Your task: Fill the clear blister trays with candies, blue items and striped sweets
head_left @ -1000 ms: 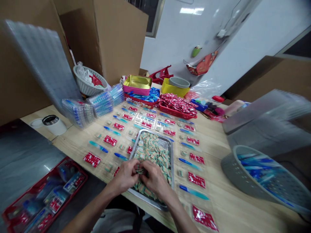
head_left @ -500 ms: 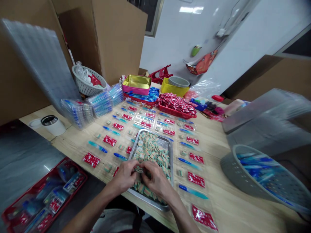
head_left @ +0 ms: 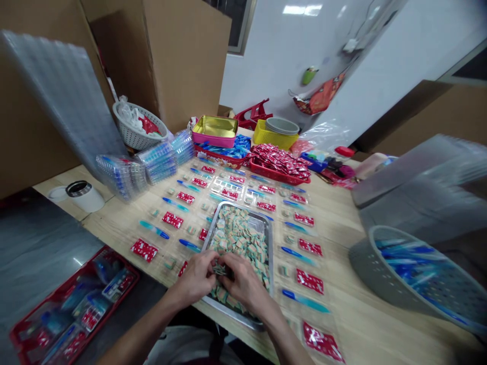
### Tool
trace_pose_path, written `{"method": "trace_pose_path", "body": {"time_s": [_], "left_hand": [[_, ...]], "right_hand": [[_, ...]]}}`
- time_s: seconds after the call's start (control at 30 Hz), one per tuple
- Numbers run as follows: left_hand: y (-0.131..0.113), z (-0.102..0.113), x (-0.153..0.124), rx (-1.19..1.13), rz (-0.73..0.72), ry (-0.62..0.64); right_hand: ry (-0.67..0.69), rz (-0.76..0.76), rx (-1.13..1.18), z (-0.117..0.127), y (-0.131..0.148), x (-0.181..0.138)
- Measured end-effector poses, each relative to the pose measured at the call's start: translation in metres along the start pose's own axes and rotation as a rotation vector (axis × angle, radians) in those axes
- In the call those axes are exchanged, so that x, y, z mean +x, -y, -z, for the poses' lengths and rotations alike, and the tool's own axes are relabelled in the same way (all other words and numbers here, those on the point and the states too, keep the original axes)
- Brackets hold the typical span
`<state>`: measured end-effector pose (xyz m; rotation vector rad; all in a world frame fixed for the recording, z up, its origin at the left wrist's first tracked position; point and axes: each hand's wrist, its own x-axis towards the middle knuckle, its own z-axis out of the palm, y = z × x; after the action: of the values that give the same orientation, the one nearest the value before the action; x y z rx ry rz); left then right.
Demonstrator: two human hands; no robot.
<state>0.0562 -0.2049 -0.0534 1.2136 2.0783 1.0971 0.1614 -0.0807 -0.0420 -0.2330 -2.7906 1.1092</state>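
Both hands meet over the near half of a metal tray (head_left: 270, 253) filled with small, flat, tan-and-green square pieces (head_left: 243, 230). My left hand (head_left: 197, 275) is closed, its fingertips pinching a few of these pieces (head_left: 219, 268). From the other side my right hand (head_left: 242, 278) curls around the same little bunch, fingers closed on it. How many pieces are held cannot be made out. Around the tray lie clear plastic blister trays, each with a blue pen (head_left: 304, 300), a red patterned packet (head_left: 310, 280) and small square pieces.
A grey basket of blue pens (head_left: 361, 274) stands at the right. Behind are a red tray of red packets (head_left: 279, 175), a pink tin (head_left: 215, 139) and stacked clear trays (head_left: 158, 162). A white cup (head_left: 89, 197) stands left; a red crate (head_left: 129, 284) sits lower, beside the table edge.
My hands stay over the tray, and the bunch of pieces between the fingertips shows more clearly now. The view has shifted very slightly.
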Motion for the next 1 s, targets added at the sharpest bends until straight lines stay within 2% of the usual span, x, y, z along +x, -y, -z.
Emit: {"method": "trace_pose_path", "body": {"time_s": [0.13, 0.37, 0.67, 1.0], "left_hand": [[0.001, -0.001, 0.001, -0.072, 0.043, 0.014], [-0.001, 0.001, 0.002, -0.060, 0.036, 0.001], [-0.005, 0.002, -0.003, -0.051, 0.059, -0.006], [-0.009, 0.006, -0.003, 0.002, 0.074, 0.023]], "right_hand": [[-0.019, 0.005, 0.015, 0.000, -0.001, 0.000], [0.026, 0.009, -0.118, 0.001, 0.001, 0.001], [-0.039, -0.010, 0.008, -0.002, 0.000, -0.002], [-0.024, 0.011, 0.025, -0.004, 0.001, -0.005]]}}
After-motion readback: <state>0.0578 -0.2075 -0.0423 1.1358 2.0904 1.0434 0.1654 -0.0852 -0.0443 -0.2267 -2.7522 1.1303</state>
